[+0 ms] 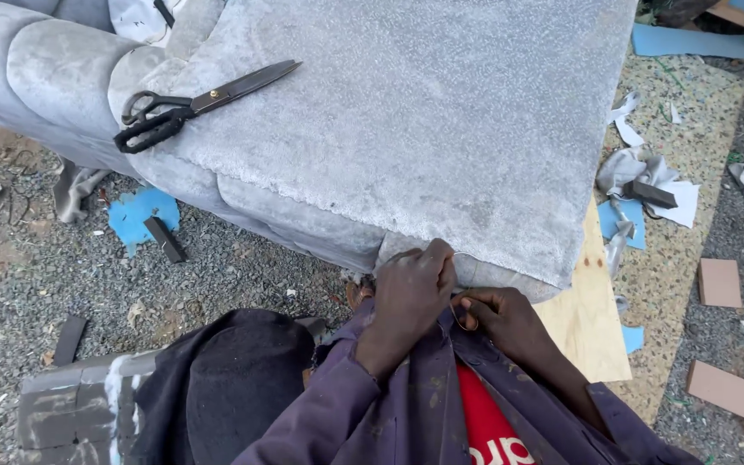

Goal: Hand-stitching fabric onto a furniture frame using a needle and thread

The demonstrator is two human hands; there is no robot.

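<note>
A large grey velvet-covered cushion (406, 112) lies in front of me, its near corner facing my chest. My left hand (411, 288) pinches the grey fabric edge at that corner, fingers closed on it. My right hand (501, 319) sits just right of it, fingers curled near a thin curved needle or thread loop against the same edge; what it grips is too small to tell. Black-handled scissors (195, 103) rest on the cushion's far left part.
A plywood board (592, 319) lies under the cushion's right corner. Gravel ground (217, 267) carries blue foam scraps (135, 215), fabric offcuts (639, 172) and brown cardboard pieces (721, 282). A concrete block (66, 405) sits lower left.
</note>
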